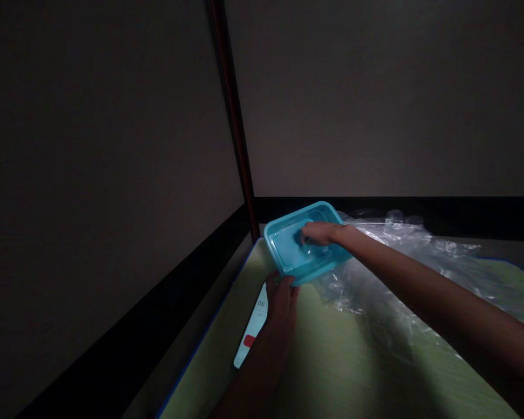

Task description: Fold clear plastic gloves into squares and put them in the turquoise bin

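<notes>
A light blue plastic tray (283, 230) with raised walls is held tilted, its open side facing me. My left hand (283, 294) grips its near left corner, thumb over the rim. Inside the tray is my right hand (317, 234), its fingers curled down near the bottom. Something clear and shiny seems to lie under those fingers, but it is too dim to name. My right forearm crosses over the tray's right wall.
A lit phone (254, 326) with a red button on its screen lies left of my left wrist, partly covered by it. Crumpled clear plastic bags (388, 273) spread to the right on the green mat (332, 361). Dark-trimmed walls (375, 116) meet in a corner behind.
</notes>
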Demonstrator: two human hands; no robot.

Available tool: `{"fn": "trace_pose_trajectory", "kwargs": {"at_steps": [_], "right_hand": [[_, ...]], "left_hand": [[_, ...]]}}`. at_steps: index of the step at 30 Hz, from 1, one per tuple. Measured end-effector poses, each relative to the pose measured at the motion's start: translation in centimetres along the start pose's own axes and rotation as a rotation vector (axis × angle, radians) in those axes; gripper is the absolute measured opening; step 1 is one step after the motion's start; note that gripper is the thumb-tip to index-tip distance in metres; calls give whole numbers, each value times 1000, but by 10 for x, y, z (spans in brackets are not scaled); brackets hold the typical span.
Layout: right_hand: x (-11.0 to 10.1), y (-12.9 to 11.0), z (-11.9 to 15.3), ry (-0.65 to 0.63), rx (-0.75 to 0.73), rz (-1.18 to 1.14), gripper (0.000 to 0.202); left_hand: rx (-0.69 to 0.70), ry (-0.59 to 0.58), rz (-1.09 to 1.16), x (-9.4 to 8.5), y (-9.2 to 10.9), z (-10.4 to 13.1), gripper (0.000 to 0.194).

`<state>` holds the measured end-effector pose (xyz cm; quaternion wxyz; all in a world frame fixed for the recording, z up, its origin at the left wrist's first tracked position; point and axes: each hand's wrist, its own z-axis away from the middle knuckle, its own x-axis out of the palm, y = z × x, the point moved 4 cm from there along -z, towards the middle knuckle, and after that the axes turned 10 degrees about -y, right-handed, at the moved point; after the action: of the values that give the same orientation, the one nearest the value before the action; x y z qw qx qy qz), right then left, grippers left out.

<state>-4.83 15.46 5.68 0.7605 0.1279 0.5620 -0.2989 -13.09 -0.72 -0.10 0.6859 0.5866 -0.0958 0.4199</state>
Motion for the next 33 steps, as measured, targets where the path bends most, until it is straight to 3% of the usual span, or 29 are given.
{"fn": "trace_pose_trajectory", "kwargs": {"at_steps": [14,19,26,33], "right_hand": [[-8,4,8,117,-34,-16,29],[-5,1,3,18,-40,-107,29],[15,-13,-5,-175,-90,-297,31],[18,-7,-13,-201,-83,-379,31]], "left_hand": [[16,-7,17,0,1,0,24],[4,0,18,1,1,-1,24],[-3,12,30,0,1,-2,23],[-8,-6,39,1,3,-3,23]]}}
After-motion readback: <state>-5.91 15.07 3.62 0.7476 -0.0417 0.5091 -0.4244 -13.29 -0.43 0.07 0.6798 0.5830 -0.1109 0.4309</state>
